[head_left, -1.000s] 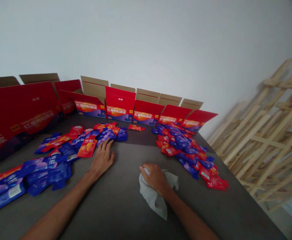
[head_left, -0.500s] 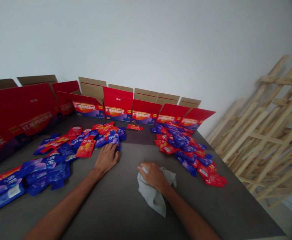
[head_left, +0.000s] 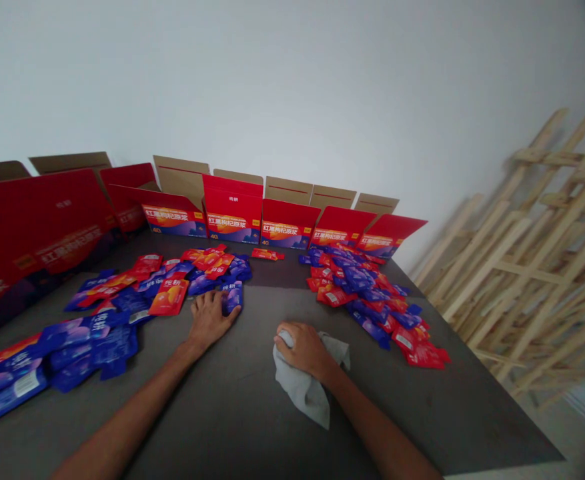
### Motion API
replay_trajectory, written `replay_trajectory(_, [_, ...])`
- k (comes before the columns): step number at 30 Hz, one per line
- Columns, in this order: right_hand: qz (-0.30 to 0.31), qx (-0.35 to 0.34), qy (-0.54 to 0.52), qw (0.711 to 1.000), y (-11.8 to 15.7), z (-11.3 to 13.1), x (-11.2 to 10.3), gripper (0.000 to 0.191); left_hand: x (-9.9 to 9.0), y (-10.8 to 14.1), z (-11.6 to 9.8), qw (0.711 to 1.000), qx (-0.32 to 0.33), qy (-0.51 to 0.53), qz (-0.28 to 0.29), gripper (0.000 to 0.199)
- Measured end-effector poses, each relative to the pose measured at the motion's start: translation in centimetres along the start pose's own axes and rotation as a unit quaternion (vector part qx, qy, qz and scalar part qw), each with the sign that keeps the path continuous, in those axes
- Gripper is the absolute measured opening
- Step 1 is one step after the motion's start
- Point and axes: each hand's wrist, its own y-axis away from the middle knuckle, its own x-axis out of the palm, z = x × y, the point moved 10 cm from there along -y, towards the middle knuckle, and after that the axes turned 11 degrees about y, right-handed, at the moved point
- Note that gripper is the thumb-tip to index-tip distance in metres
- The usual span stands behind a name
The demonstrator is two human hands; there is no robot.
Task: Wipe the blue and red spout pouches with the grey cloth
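Observation:
My left hand [head_left: 209,316] lies at the near edge of the left heap of red and blue sachets [head_left: 171,296], its fingers curled over a blue sachet [head_left: 233,297] that shows beside the thumb. To its right, my right hand [head_left: 303,347] is closed around a grey cloth [head_left: 305,398], which is bunched under the palm and spreads toward me on the dark table [head_left: 232,413]. A second heap of red and blue sachets [head_left: 372,293] stretches along the right side, apart from my right hand.
Open red boxes [head_left: 287,225] stand in a row along the back, with larger red ones [head_left: 42,233] at the left. One red sachet [head_left: 267,254] lies before the row. Wooden frames [head_left: 527,267] lean beyond the table's right edge.
My left hand has drawn slightly toward me and the blue sachet under it has shifted nearer, away from the heap. My right hand still holds the cloth. The view has moved slightly.

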Motion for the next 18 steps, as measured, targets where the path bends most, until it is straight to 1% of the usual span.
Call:
replay_trajectory(1, [-0.001,0.0,-0.005,1.0,0.1,0.0,-0.1,0.008,0.3,0.0,0.1,1.0,-0.008,0.022,0.003,0.057])
replay_trajectory(2, [-0.001,0.001,-0.009,1.0,0.1,0.0,-0.2,0.011,0.5,0.0,0.2,0.999,-0.016,0.045,0.005,0.059])
replay_trajectory(4, [0.0,0.002,-0.011,1.0,0.2,-0.1,-0.3,0.02,1.1,-0.1,0.2,0.994,-0.031,0.101,0.013,0.072])
replay_trajectory(6, [0.003,-0.007,-0.015,1.0,0.2,0.0,-0.3,0.024,1.7,-0.2,0.3,0.983,-0.052,0.173,0.031,0.087])
replay_trajectory(8, [0.0,-0.028,-0.028,0.999,0.3,0.4,-0.3,0.027,2.3,-0.2,0.3,0.969,-0.068,0.23,0.055,0.093])
replay_trajectory(9, [-0.002,-0.043,-0.036,0.998,0.4,0.7,-0.3,0.028,2.5,-0.2,0.1,0.964,-0.071,0.247,0.068,0.09])
replay_trajectory(10, [-0.004,-0.057,-0.042,0.997,0.4,1.0,-0.4,0.03,2.6,-0.1,-0.2,0.959,-0.07,0.26,0.085,0.082])
replay_trajectory(13, [0.0,-0.095,-0.049,0.994,0.7,2.1,-0.2,0.033,3.2,0.7,-1.7,0.94,-0.052,0.307,0.141,0.043])
replay_trajectory(15, [-0.004,-0.103,-0.048,0.994,0.8,2.5,-0.1,0.033,3.5,1.6,-3.2,0.923,-0.036,0.347,0.162,0.026])
replay_trajectory(16, [-0.01,-0.104,-0.046,0.993,0.8,2.7,-0.1,0.033,3.7,2.1,-4.0,0.916,-0.027,0.364,0.167,0.025])
replay_trajectory(18, [-0.024,-0.109,-0.046,0.993,0.8,2.9,-0.2,0.032,4.7,3.5,-5.5,0.885,-0.03,0.425,0.186,0.031])
